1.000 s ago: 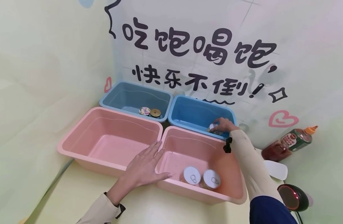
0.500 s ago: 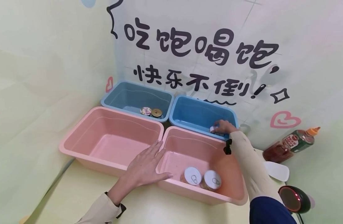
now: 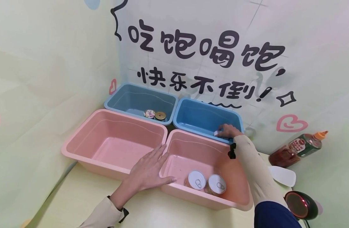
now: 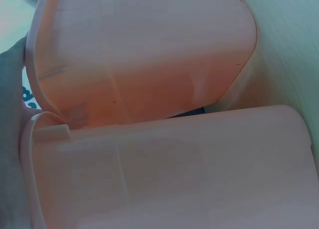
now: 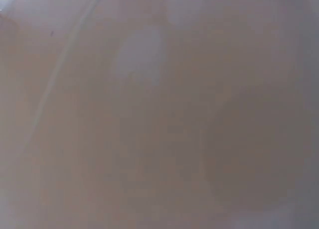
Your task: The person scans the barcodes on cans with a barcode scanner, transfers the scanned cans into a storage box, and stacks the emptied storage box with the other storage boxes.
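In the head view my right hand [image 3: 229, 130] reaches into the right blue bin [image 3: 197, 117], its fingers curled round a small white-topped can [image 3: 216, 133] near the front wall; most of that can is hidden. My left hand [image 3: 148, 169] lies with straight fingers across the meeting rims of the left pink bin [image 3: 91, 160] and the right pink bin [image 3: 191, 193]. Two cans with silver pull-tab lids, a left one [image 3: 196, 180] and a right one [image 3: 216, 184], stand in the right pink bin. The right wrist view shows only a blurred pinkish surface.
The left blue bin [image 3: 111, 102] holds a can with a patterned lid [image 3: 149, 113] and a gold-lidded one [image 3: 160, 116]. To the right are a sauce bottle [image 3: 298, 148], a white dish [image 3: 282, 175] and a dark rounded device [image 3: 301, 205]. A printed wall sheet rises behind the bins.
The white-topped can has tilted, and my right hand has sunk slightly with it near the front wall of the right blue bin. My left hand keeps its place on the pink rims.
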The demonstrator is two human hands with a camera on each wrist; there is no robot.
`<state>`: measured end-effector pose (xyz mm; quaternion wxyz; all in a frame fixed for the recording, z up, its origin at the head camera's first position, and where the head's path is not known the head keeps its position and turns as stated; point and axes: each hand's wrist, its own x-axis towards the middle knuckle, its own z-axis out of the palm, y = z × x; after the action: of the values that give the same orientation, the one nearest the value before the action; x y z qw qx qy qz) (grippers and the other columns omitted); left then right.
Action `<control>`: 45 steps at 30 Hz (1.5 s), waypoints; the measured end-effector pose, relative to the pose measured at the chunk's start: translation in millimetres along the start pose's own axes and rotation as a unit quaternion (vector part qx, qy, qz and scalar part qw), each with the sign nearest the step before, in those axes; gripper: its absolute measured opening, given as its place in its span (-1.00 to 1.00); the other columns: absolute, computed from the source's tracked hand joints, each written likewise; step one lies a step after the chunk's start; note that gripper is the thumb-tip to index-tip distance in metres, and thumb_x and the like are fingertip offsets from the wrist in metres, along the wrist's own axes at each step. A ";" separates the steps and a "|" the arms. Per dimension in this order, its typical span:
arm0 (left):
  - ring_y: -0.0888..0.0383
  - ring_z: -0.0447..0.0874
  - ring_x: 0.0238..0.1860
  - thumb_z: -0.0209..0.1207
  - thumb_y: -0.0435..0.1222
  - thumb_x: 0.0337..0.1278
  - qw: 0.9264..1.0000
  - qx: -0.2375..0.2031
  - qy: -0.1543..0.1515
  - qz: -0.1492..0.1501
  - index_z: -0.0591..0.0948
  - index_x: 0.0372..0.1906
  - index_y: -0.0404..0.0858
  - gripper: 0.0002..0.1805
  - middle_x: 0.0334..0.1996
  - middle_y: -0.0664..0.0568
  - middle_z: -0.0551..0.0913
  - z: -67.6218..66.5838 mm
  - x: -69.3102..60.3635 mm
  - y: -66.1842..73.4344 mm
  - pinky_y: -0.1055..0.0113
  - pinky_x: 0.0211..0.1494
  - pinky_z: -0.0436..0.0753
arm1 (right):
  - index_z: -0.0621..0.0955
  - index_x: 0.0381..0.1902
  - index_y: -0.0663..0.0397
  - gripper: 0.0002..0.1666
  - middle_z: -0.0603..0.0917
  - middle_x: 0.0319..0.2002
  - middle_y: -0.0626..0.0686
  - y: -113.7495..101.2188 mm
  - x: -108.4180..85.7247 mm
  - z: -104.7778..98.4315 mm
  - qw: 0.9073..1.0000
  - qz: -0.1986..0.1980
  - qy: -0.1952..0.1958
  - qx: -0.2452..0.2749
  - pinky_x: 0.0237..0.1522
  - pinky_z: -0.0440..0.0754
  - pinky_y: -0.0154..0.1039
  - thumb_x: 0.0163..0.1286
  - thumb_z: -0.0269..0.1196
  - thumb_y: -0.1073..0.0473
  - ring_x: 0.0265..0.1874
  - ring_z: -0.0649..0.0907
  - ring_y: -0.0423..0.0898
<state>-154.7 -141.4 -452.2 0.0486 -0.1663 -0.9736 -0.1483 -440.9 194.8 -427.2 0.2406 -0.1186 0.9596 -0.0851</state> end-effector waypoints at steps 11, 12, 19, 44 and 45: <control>-0.07 0.02 0.61 -0.08 0.52 0.05 1.000 0.002 -0.002 0.005 0.29 0.51 -0.18 0.11 0.61 -0.10 0.06 0.3 1.0 -0.5 -0.03 0.53 0.29 | 0.47 0.33 0.22 -0.30 0.48 0.30 0.41 0.5 1.1 3.0 1.000 0.015 -0.004 0.007 0.14 0.55 0.21 0.40 0.19 -0.12 0.09 0.57 0.27; -0.07 0.01 0.61 -0.08 0.52 0.05 1.000 0.001 -0.003 0.004 0.29 0.52 -0.18 0.11 0.61 -0.10 0.05 0.4 0.9 -0.5 -0.03 0.53 0.29 | 0.46 0.33 0.22 -0.30 0.46 0.31 0.42 -0.1 0.7 3.4 1.000 0.015 -0.004 0.008 0.16 0.54 0.23 0.40 0.19 -0.11 0.11 0.56 0.28; -0.07 0.03 0.61 -0.08 0.53 0.04 1.000 0.001 0.001 0.003 0.29 0.52 -0.17 0.11 0.61 -0.09 0.05 -0.9 1.3 -0.6 -0.04 0.52 0.30 | 0.44 0.35 0.24 -0.35 0.42 0.34 0.43 -1.6 -0.1 5.3 1.000 0.014 -0.009 0.015 0.23 0.49 0.28 0.45 0.14 -0.04 0.17 0.52 0.30; -0.07 0.07 0.60 -0.02 0.50 0.04 1.000 -0.003 0.013 0.000 0.32 0.50 -0.19 0.09 0.60 -0.10 0.09 1.3 -1.4 1.2 -0.04 0.51 0.33 | 0.42 0.36 0.31 -0.36 0.43 0.32 0.41 -4.1 -1.7 7.7 0.998 0.000 -0.041 0.038 0.21 0.50 0.11 0.41 0.17 0.09 0.11 0.49 0.21; -0.07 0.06 0.60 -0.05 0.51 0.05 1.000 0.001 0.011 0.000 0.31 0.50 -0.19 0.10 0.60 -0.09 0.08 1.1 -1.5 1.0 -0.03 0.51 0.32 | 0.43 0.35 0.33 -0.37 0.47 0.28 0.40 -4.7 -1.5 6.9 0.998 -0.013 -0.038 0.038 0.13 0.55 0.04 0.43 0.17 0.07 0.06 0.53 0.18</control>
<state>-153.0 -140.6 -453.2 0.0594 -0.1647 -0.9732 -0.1492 -435.5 190.0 -431.5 0.2801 -0.1248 0.9443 -0.1197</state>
